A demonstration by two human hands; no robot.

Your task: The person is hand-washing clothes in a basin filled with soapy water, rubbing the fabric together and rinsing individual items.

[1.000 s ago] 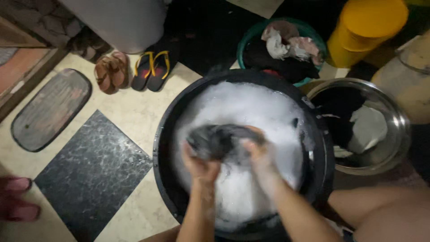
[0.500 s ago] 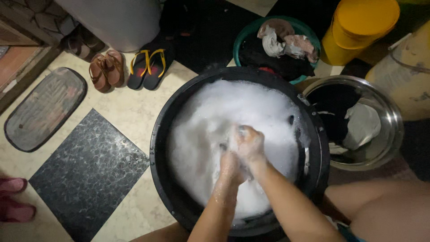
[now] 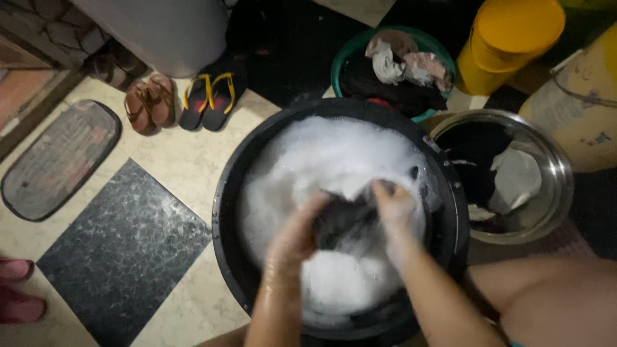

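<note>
- The left hand (image 3: 292, 241) closes around the near side of a dark wet piece of cloth (image 3: 344, 222), and the right hand (image 3: 393, 205) grips its far side; both hands are covered with soap and a little blurred.
- The cloth sits between the two hands, just above the white foam (image 3: 321, 160), near the middle of the wide round black plastic basin (image 3: 225, 212) that stands on the floor.
- To rub well, I think the hands should keep a firm hold and move the cloth against itself over the foam, staying inside the rim so water does not go on the floor.
- Beside the right edge of the black basin there is a shiny round metal bowl (image 3: 558, 167) with dark and pale clothes in it.
- At the far edge there is a green round tub (image 3: 347, 54) with more clothes, and beyond it a yellow plastic container (image 3: 508, 38).
- Far left on the tiled floor (image 3: 186, 160) lie brown sandals (image 3: 146, 103) and black flip-flops with yellow straps (image 3: 205, 99).
- The foam hides the water and whatever lies under it; I cannot tell what kind of garment the cloth is.
- The fingertips are partly hidden in the cloth, and the forearms are cut off by the bottom edge.
</note>
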